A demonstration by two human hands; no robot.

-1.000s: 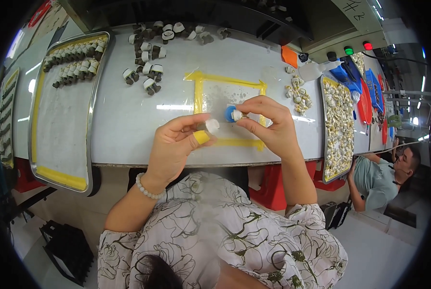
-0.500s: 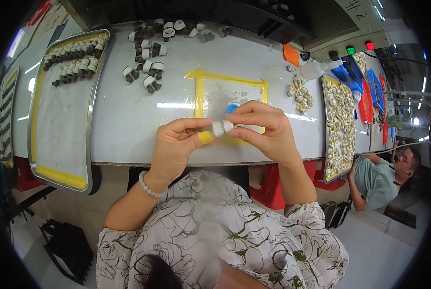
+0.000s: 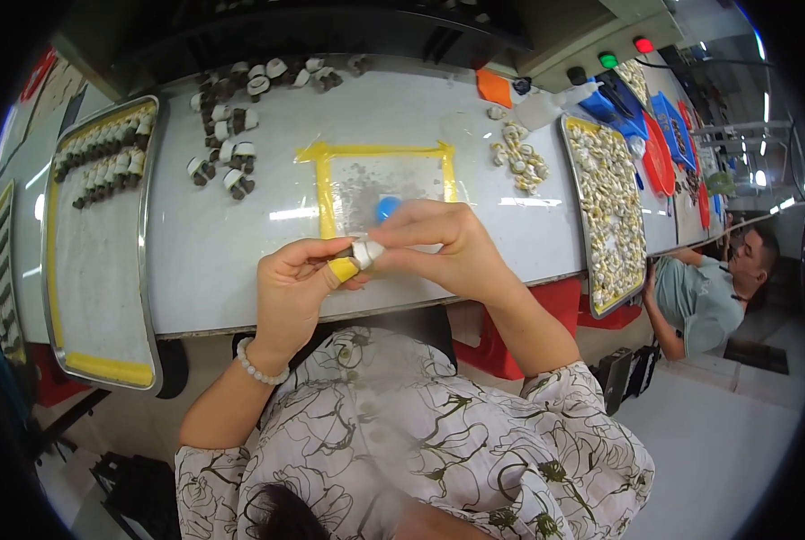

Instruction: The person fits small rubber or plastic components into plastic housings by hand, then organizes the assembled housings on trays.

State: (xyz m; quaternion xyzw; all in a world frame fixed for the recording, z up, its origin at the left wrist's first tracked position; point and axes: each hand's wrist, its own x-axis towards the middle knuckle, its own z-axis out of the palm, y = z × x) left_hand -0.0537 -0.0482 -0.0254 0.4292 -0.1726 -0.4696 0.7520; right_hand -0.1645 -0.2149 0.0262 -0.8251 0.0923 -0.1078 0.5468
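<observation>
A small part, white with a dark end, is held between my hands above the near side of the table. My left hand pinches its dark end, with yellow tape wrapped round the thumb. My right hand has its fingers closed at the white end; they are slightly blurred and partly hide it. Just beyond the right fingers is a blue round piece, on a work area framed by yellow tape. Dark wet-looking spots mark that area.
Loose white-and-dark parts lie at the back left, beside a metal tray with rows of them. To the right are small white-and-yellow pieces, a full tray, a white bottle and a person. A machine overhangs the back.
The whole view has shifted, so the table's things appear further left. My right fingers have come further over the part's white end, and the blue piece shows more fully.
</observation>
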